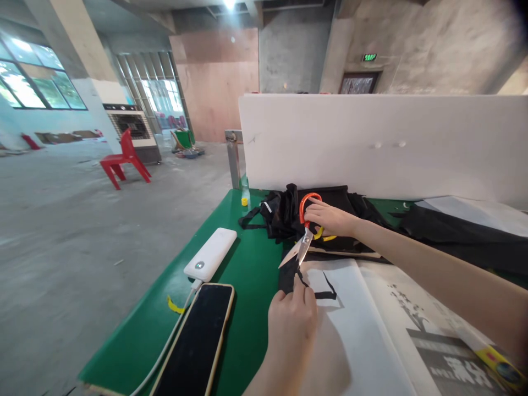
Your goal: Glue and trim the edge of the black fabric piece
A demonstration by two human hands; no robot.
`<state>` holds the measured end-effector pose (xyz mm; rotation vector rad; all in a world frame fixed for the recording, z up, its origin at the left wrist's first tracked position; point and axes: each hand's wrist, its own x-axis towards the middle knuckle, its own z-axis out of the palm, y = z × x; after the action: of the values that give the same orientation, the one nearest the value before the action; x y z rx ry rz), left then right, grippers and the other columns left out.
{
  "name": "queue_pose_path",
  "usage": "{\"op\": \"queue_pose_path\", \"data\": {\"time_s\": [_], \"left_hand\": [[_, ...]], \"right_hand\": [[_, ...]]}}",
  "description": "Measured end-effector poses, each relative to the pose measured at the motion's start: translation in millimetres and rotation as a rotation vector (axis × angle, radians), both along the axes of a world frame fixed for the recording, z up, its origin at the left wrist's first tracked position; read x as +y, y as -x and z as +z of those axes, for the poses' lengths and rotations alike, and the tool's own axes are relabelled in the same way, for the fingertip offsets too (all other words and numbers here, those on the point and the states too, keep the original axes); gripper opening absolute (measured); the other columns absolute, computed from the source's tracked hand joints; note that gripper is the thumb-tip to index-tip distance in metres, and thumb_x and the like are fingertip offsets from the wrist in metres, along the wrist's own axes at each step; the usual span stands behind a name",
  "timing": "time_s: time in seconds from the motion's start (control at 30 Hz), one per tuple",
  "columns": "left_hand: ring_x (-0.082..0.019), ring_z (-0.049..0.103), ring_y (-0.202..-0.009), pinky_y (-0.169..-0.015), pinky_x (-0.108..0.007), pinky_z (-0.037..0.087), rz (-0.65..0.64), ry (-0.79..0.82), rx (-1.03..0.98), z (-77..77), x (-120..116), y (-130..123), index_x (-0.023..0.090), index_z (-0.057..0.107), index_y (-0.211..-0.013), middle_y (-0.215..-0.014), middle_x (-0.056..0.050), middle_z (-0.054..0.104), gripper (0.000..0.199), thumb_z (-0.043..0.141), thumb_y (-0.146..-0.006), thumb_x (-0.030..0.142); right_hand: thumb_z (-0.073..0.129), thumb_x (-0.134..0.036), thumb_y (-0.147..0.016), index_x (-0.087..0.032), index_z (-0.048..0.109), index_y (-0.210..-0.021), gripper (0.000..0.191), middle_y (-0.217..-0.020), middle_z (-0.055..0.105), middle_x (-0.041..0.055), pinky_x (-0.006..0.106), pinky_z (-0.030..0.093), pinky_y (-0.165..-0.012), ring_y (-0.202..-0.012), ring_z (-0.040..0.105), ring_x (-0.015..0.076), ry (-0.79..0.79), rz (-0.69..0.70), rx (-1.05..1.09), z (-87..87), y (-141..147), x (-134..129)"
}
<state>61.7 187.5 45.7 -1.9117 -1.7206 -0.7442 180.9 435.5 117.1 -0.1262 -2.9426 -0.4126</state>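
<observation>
My right hand (332, 217) grips a pair of scissors (306, 242) by its orange-red handle, with the blades parted and pointing down to the left. Between and under the blades lies black fabric (287, 275). Just below, my left hand (293, 313) is closed, pinching the edge of this black fabric. A thin black strip (325, 295) trails from beside my left fingers across white sheet material (363, 330). Behind the scissors sits a crumpled pile of black fabric (284, 212) with a strap loop. Some yellow pieces show under my right hand.
On the green table (251, 264) lie a white power bank (211, 254), a cabled phone (198, 341) and a yellow scrap (175, 305). A small yellow-capped bottle (245, 197) stands near the back edge. An upright white board (371, 148) closes off the far side. More black fabric (462, 236) lies right.
</observation>
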Motion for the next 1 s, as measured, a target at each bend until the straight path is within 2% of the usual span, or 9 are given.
{"op": "queue_pose_path", "data": {"time_s": [0.27, 0.43, 0.57, 0.7, 1.0], "left_hand": [[-0.011, 0.055, -0.051, -0.047, -0.028, 0.035, -0.016, 0.018, -0.006, -0.1, 0, 0, 0.018, 0.055, -0.067, -0.082, -0.005, 0.067, 0.009, 0.053, -0.075, 0.013], [-0.012, 0.053, -0.049, -0.045, -0.028, 0.034, -0.026, -0.002, -0.007, -3.3, 1, 0, 0.018, 0.052, -0.064, -0.074, -0.003, 0.065, 0.012, 0.053, -0.075, 0.012], [-0.012, 0.052, -0.049, -0.045, -0.029, 0.033, -0.032, -0.014, -0.003, -4.9, 2, -1, 0.018, 0.051, -0.064, -0.063, 0.0, 0.059, 0.013, 0.053, -0.074, 0.011], [-0.013, 0.05, -0.049, -0.045, -0.029, 0.033, -0.04, -0.025, 0.001, -3.6, 3, -1, 0.018, 0.051, -0.063, -0.061, 0.001, 0.056, 0.013, 0.054, -0.073, 0.011], [-0.013, 0.049, -0.048, -0.045, -0.029, 0.031, -0.039, -0.041, -0.011, -3.2, 3, -2, 0.019, 0.051, -0.062, -0.059, 0.001, 0.054, 0.013, 0.054, -0.072, 0.01]], "right_hand": [[0.052, -0.004, -0.057, -0.02, 0.051, -0.097, 0.043, -0.095, 0.056, 0.0044, 0.045, 0.021, -0.107, -0.099, 0.048, 0.0201, 0.028, 0.017, -0.013, -10.5, 6, 6], [0.051, -0.002, -0.057, -0.018, 0.051, -0.095, 0.041, -0.094, 0.055, 0.004, 0.042, 0.014, -0.11, -0.099, 0.049, 0.0177, 0.0, 0.031, -0.01, -11.2, 10, 7], [0.051, -0.003, -0.055, -0.018, 0.051, -0.095, 0.043, -0.093, 0.055, 0.0044, 0.043, 0.016, -0.109, -0.097, 0.049, 0.0187, 0.016, 0.058, -0.024, -13.6, 13, 11], [0.051, -0.002, -0.054, -0.019, 0.051, -0.095, 0.045, -0.092, 0.055, 0.0039, 0.044, 0.017, -0.109, -0.096, 0.049, 0.0196, 0.028, 0.071, -0.033, -16.5, 16, 15], [0.048, -0.001, -0.061, -0.019, 0.054, -0.09, 0.035, -0.088, 0.056, 0.0033, 0.044, 0.021, -0.106, -0.092, 0.049, 0.0177, 0.084, 0.09, 0.007, -20.0, 18, 14]]}}
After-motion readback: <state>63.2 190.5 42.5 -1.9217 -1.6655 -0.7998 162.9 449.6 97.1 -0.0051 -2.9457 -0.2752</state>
